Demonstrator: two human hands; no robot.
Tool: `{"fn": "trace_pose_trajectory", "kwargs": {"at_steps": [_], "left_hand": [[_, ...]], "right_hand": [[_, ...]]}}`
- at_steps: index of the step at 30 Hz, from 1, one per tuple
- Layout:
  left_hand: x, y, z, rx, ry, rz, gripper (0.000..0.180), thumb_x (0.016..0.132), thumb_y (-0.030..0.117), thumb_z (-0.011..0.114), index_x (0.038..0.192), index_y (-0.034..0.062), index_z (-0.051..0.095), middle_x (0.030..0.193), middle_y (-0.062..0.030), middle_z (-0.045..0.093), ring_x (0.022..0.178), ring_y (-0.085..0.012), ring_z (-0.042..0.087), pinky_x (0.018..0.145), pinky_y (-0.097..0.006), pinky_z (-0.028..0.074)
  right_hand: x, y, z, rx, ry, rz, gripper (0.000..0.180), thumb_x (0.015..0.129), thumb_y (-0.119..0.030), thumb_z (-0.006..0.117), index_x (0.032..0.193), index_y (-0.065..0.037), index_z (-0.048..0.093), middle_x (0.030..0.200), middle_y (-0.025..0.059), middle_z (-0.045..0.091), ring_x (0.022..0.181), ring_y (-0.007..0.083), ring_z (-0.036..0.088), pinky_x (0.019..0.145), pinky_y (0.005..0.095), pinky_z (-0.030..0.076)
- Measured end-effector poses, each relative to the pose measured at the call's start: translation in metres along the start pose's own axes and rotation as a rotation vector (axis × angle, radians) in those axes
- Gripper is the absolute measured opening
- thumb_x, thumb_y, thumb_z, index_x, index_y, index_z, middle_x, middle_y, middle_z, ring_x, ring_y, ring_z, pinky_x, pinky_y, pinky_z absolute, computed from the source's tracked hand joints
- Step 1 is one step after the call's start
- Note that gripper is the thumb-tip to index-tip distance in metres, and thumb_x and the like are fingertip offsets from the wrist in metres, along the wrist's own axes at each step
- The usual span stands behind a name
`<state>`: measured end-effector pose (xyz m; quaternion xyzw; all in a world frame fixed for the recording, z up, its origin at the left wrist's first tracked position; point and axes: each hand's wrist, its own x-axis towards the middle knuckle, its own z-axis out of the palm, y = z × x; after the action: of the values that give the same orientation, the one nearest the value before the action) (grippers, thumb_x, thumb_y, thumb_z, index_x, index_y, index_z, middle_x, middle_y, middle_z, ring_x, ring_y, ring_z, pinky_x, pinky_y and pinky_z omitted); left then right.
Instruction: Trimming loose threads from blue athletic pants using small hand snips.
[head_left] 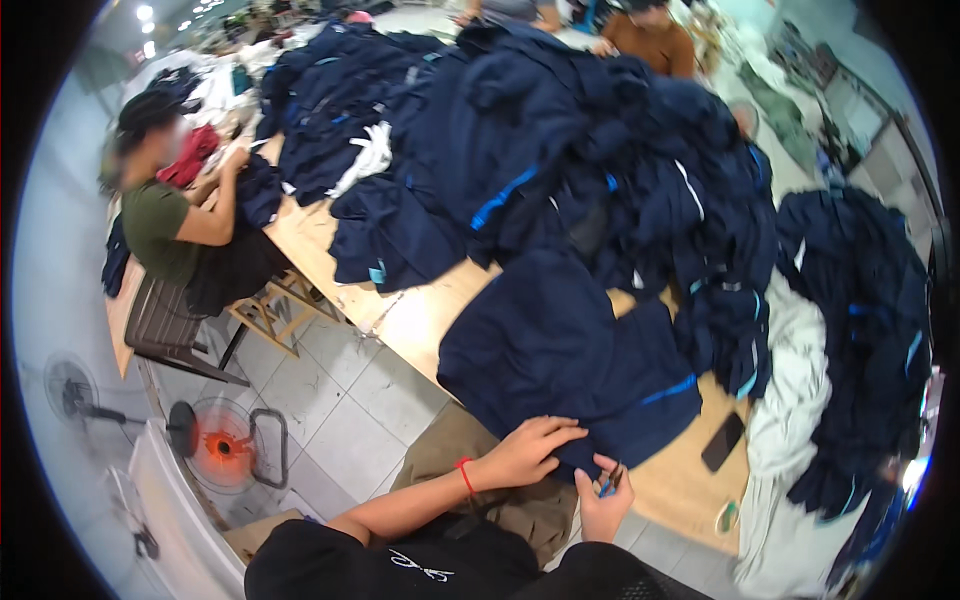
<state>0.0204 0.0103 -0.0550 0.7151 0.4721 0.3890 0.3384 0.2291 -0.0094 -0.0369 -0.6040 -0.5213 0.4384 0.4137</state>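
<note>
Presently: right hand, pinching snips; left hand, beside it, laid on garment, probably steadying cloth, any pinch unclear; garment, spread ahead of both; phone, farther right.

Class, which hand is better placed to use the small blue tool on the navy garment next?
Probably the right hand: it holds the small blue tool close to the navy garment. The left hand rests on that garment, seemingly better suited to steadying it.
</note>
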Motion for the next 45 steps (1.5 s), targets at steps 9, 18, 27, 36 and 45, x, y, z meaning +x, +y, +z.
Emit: {"fn": "trace_pose_trajectory", "kwargs": {"at_steps": [9, 18, 27, 36, 45], "left_hand": [[0.021, 0.014, -0.071, -0.063, 0.449, 0.020, 0.061, 0.081, -0.020, 0.051, 0.132, 0.0052, 0.073, 0.123, -0.0174, 0.072, 0.115, -0.0360, 0.071, 0.098, -0.037, 0.057], [-0.030, -0.090, -0.105, -0.437, 0.958, -0.506, 0.049, 0.100, 0.001, 0.060, 0.149, 0.0009, 0.057, 0.137, -0.0165, 0.068, 0.129, -0.0279, 0.063, 0.113, -0.035, 0.048], [-0.021, -0.066, -0.073, 0.122, 0.716, -0.439, 0.072, 0.090, 0.033, 0.086, 0.148, 0.0061, 0.054, 0.164, -0.0353, 0.027, 0.158, -0.0497, 0.025, 0.127, -0.052, 0.031], [-0.006, -0.048, -0.066, 0.204, 0.652, -0.446, 0.063, 0.085, 0.035, 0.090, 0.138, 0.0153, 0.061, 0.167, -0.0405, 0.016, 0.155, -0.0588, 0.023, 0.125, -0.056, 0.031], [0.016, -0.039, -0.044, -0.005, 0.331, -0.182, 0.068, 0.083, 0.003, 0.077, 0.146, 0.0208, 0.058, 0.168, -0.0333, 0.023, 0.145, -0.0518, 0.045, 0.119, -0.048, 0.044]], "right_hand": [[0.017, -0.022, 0.018, 0.233, -0.212, -0.112, 0.036, 0.088, -0.003, 0.085, 0.119, 0.004, 0.068, 0.110, 0.0067, 0.071, 0.089, 0.0126, 0.068, 0.077, 0.0250, 0.053], [0.054, 0.025, -0.005, 0.083, 0.008, -0.066, 0.015, 0.102, -0.002, 0.068, 0.113, 0.009, 0.066, 0.103, 0.0120, 0.069, 0.088, 0.0210, 0.075, 0.082, 0.0311, 0.060], [0.080, 0.080, -0.011, 0.088, 0.124, 0.034, 0.032, 0.099, -0.001, 0.072, 0.128, 0.010, 0.062, 0.109, 0.0142, 0.067, 0.089, 0.0197, 0.071, 0.076, 0.0323, 0.065], [0.070, 0.072, -0.005, 0.037, 0.103, 0.264, 0.030, 0.095, -0.002, 0.078, 0.122, 0.001, 0.064, 0.091, 0.0061, 0.068, 0.057, 0.0104, 0.057, 0.046, 0.0263, 0.045], [0.066, -0.044, -0.065, 0.365, 0.324, -0.103, 0.019, 0.104, -0.009, 0.071, 0.120, -0.007, 0.060, 0.094, -0.0030, 0.058, 0.067, -0.0005, 0.041, 0.056, 0.0178, 0.029]]}}
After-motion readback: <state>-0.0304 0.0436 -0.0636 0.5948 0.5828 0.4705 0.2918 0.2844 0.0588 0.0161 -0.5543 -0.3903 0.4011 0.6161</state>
